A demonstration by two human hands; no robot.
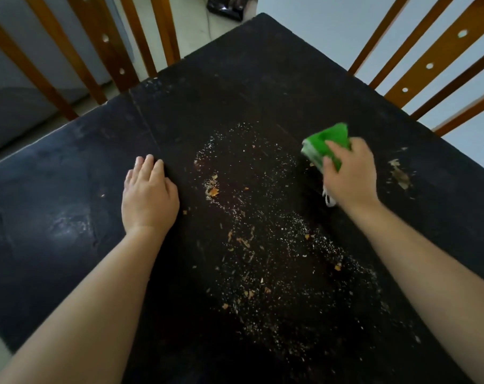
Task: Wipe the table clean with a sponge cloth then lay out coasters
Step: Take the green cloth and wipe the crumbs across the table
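The sponge cloth point(328, 145) is gripped by the right hand point(351, 173) at two o'clock; the left hand point(149, 195) is laid flat, fingers released; crumbs point(263, 231) could be swept off the table point(235, 79).

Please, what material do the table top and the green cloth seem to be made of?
Table: likely dark-stained wood with a worn matt finish; a plank seam and pale scuffs show. Green cloth: soft, probably sponge or microfibre; it folds and bunches where the right hand grips it.

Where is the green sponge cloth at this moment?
In the head view, the green sponge cloth is on the right side of the dark table, gripped by the right hand, just right of the crumbs.
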